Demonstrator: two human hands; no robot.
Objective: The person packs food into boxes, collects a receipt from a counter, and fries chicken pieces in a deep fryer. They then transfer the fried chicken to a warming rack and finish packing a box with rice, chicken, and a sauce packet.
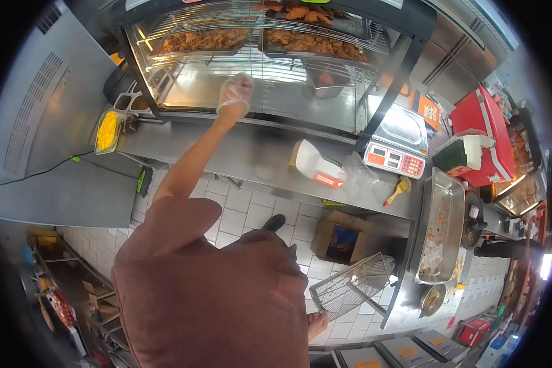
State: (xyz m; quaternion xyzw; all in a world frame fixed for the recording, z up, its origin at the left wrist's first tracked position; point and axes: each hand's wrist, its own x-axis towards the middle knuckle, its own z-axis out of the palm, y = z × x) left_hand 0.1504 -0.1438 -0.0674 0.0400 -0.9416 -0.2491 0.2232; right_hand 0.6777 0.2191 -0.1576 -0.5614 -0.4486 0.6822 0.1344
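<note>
My left hand [236, 92], in a clear plastic glove, reaches into the lower level of a glass display case [193, 86]. Its fingers are curled closed, and whatever they may hold is hidden. Above it, trays of fried pieces [202, 40] sit on a wire rack. A metal pan [328, 83] with a small reddish item stands deeper in the case, to the right. My right hand [316, 323], bare and low beside my body, has its fingers curled at the corner of a wire fry basket [356, 285] and seems to grip it.
An open paper food box [316, 164], a crumpled plastic bag [362, 175], a digital scale [395, 159] and a yellow-handled brush [397, 191] lie on the steel counter. A long metal tray [438, 227] stands right. Left are a yellow-filled tub [108, 132] and, below, a cardboard box [340, 239].
</note>
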